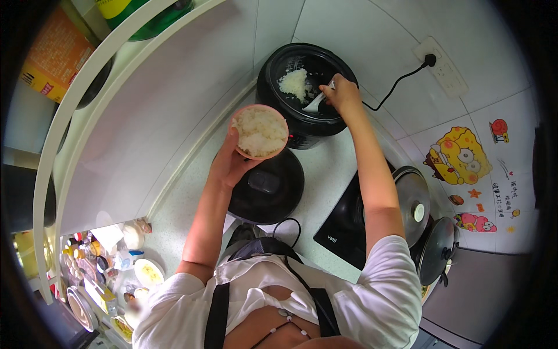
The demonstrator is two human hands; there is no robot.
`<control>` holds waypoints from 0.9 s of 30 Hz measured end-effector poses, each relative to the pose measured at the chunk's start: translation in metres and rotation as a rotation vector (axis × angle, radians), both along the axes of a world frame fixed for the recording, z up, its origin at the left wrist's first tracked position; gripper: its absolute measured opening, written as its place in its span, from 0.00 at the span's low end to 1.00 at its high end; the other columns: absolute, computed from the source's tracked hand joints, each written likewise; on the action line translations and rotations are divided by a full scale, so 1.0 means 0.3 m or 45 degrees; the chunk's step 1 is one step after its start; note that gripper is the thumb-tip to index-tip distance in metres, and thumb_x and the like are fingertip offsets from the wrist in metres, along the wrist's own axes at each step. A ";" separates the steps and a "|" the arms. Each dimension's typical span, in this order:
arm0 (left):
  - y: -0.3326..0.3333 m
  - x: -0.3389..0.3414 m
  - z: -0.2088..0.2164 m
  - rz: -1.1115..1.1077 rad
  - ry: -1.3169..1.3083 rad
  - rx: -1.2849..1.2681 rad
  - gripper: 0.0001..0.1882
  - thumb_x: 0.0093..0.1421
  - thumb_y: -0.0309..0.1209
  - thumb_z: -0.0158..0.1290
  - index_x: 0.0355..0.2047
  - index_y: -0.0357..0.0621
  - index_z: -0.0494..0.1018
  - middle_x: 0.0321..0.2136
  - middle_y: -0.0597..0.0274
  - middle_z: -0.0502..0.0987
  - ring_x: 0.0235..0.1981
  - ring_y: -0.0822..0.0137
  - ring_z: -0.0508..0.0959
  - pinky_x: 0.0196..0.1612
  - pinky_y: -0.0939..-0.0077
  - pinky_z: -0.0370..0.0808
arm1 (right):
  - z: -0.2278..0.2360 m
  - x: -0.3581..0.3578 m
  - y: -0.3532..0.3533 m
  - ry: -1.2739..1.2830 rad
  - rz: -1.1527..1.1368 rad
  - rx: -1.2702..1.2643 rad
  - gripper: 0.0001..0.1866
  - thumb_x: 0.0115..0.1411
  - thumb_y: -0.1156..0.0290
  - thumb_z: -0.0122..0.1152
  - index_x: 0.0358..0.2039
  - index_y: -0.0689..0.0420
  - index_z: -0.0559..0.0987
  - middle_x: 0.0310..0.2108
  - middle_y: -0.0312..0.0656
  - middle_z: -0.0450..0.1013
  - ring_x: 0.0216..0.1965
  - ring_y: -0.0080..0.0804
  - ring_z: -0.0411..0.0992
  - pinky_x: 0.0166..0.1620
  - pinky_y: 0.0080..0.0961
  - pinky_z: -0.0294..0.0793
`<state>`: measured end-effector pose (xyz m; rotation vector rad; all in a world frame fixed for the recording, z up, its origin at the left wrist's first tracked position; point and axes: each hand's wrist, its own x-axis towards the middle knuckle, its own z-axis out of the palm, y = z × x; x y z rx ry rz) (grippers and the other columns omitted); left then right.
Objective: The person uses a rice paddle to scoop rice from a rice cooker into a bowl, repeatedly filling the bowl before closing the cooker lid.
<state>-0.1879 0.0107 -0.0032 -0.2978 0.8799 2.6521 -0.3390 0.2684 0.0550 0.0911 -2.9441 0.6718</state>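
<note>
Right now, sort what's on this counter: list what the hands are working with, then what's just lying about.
In use:
left hand holding pink bowl of rice
right hand on white rice paddle
black rice cooker

Lying about:
black cooker lid
induction hob
two glass pot lids
wall socket

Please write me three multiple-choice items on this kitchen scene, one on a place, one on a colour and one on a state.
1. Where does the rice cooker's black lid lie?
A. on the counter beside the cooker
B. on the cooker
C. on the induction hob

2. What colour is the bowl in the left hand?
A. blue
B. pink
C. white

3. How full is the rice cooker?
A. brimful
B. empty
C. nearly empty, one clump of rice left

Answers: 1 A, it lies flat below the open pot. 2 B, its rim is pink. 3 C, a small white clump sits near the rice paddle in the right hand.
</note>
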 end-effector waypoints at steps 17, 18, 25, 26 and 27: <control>0.002 -0.002 0.022 0.015 0.068 -0.051 0.36 0.57 0.55 0.46 0.59 0.48 0.52 0.56 0.54 0.60 0.56 0.55 0.64 0.53 0.56 0.67 | 0.126 -0.102 0.051 0.003 0.105 0.110 0.09 0.47 0.65 0.59 0.25 0.57 0.74 0.21 0.45 0.74 0.23 0.40 0.74 0.30 0.33 0.73; 0.008 -0.002 0.029 0.012 0.064 -0.054 0.36 0.58 0.55 0.46 0.59 0.48 0.52 0.56 0.55 0.60 0.56 0.55 0.64 0.53 0.56 0.67 | 0.156 -0.109 0.074 -0.286 0.134 0.080 0.08 0.48 0.67 0.60 0.24 0.58 0.75 0.19 0.44 0.74 0.20 0.34 0.74 0.27 0.29 0.73; -0.009 -0.015 -0.010 -0.015 0.002 0.002 0.36 0.56 0.55 0.47 0.60 0.51 0.52 0.57 0.56 0.59 0.57 0.54 0.63 0.53 0.54 0.68 | -0.017 -0.082 0.039 -0.458 0.211 -0.597 0.07 0.50 0.72 0.63 0.24 0.62 0.75 0.18 0.40 0.74 0.18 0.22 0.73 0.22 0.17 0.73; -0.019 -0.021 -0.027 -0.023 -0.014 0.018 0.37 0.56 0.55 0.47 0.60 0.52 0.52 0.57 0.56 0.59 0.57 0.54 0.63 0.53 0.54 0.68 | -0.049 -0.083 0.016 -0.406 0.169 -0.677 0.08 0.50 0.72 0.63 0.24 0.63 0.75 0.18 0.41 0.74 0.17 0.23 0.72 0.22 0.18 0.73; -0.016 -0.025 -0.024 -0.033 -0.020 0.019 0.36 0.57 0.55 0.46 0.60 0.51 0.53 0.57 0.56 0.60 0.57 0.55 0.63 0.53 0.54 0.67 | -0.076 -0.089 0.015 -0.350 0.147 -0.698 0.07 0.50 0.73 0.63 0.25 0.63 0.75 0.18 0.40 0.74 0.18 0.22 0.73 0.22 0.17 0.72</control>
